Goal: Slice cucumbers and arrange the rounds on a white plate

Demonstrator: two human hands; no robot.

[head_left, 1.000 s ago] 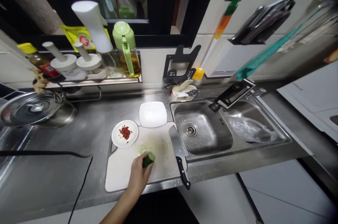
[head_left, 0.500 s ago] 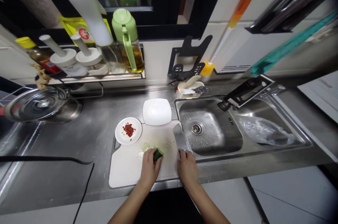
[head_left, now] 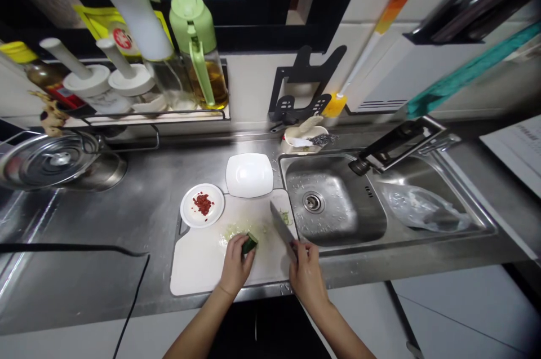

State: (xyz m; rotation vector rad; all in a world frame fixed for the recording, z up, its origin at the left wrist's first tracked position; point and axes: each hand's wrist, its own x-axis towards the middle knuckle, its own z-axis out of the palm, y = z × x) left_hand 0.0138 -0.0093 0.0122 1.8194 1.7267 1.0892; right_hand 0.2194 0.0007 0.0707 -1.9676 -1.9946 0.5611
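My left hand (head_left: 235, 260) is closed around a short dark-green piece of cucumber (head_left: 249, 243) on the white cutting board (head_left: 194, 269). My right hand (head_left: 306, 269) grips the handle of a kitchen knife (head_left: 282, 224), its blade pointing away from me over the board's right side. Thin green peelings (head_left: 285, 217) lie by the blade at the board's right edge. Wet pale-green traces spread on the board beyond the cucumber. At the board's far left corner rests a small white plate (head_left: 189, 205) with chopped red bits (head_left: 203, 203). A bare white square dish (head_left: 249, 174) stands at its far edge.
Right of the board is a steel sink (head_left: 338, 201) with a black faucet (head_left: 380, 150) and a clear plastic bag (head_left: 422, 207). A rack with an oil bottle (head_left: 203, 60) and seasoning jars runs along the wall. A lidded pot (head_left: 95, 173) stands left; a black cable (head_left: 135, 302) crosses the counter.
The knife has turned from lying nearly flat to blade on edge, and its tip has swung left. Green peelings now show beside it. The left hand keeps its hold on the cucumber.
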